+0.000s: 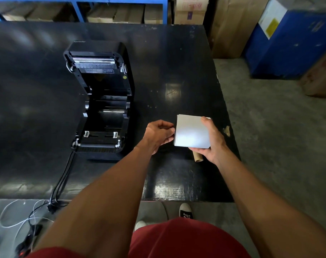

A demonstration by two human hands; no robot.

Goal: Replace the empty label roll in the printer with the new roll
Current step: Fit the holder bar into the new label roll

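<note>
Worktop (pixel 47 174): a large, dark, glossy surface that fills most of the view, scuffed and chipped near its right edge.
Surroundings: blue shelving with cardboard boxes at 12 o'clock; a blue carton (pixel 290 43) on the grey floor at 2 o'clock.
Printer (pixel 101 101): a black label printer at 10 o'clock from the hands, its lid swung up and back. The roll bay stands open and dark, and no roll shows inside it.
Cables (pixel 62 181): black leads run from the printer's near left corner over the worktop edge toward 7 o'clock, down to a tangle on the floor.
New roll (pixel 193 134): a white label roll, held above the worktop at 3 o'clock from the printer, well apart from it, its broad white side toward the camera.
Right hand (pixel 212 144): wrapped around the roll's right side and underside, thumb lying over the top right corner.
Left hand (pixel 159 135): fingers curled, fingertips touching the roll's left edge; whether they pinch a loose label end cannot be told.
Empty core (pixel 197 157): a small brown cardboard tube lying on the worktop at 6 o'clock from the roll, partly hidden by the right hand.
</note>
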